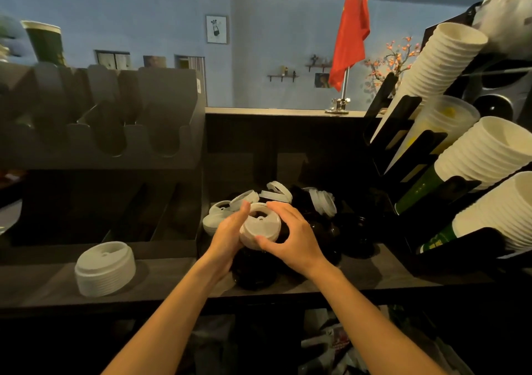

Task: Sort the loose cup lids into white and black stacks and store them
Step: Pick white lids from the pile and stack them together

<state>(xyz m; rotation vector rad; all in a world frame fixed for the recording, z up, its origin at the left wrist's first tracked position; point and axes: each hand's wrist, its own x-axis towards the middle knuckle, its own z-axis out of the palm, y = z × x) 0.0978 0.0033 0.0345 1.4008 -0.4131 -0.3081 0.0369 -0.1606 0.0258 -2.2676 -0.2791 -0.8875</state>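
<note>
One bench (43, 285) carries a mixed lid pile (325, 228) and, left of it, a white lid stack (105, 268). Above the pile, held white lids (260, 226) sit between the hands: left hand (229, 232) presses flat-fingered, right hand (293, 236) grips, fingers curled.

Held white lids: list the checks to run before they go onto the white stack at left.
1. Grip on the held white lids: ok. The left hand presses one side and the right hand curls round the other.
2. Only white in the grip: ok from above; underside cannot tell.
3. White stack upright on the counter: ok.
4. Path to the stack: ok, nothing visible between.
5. Sorting finished: not ok. Loose white lids and black lids lie piled together.
</note>
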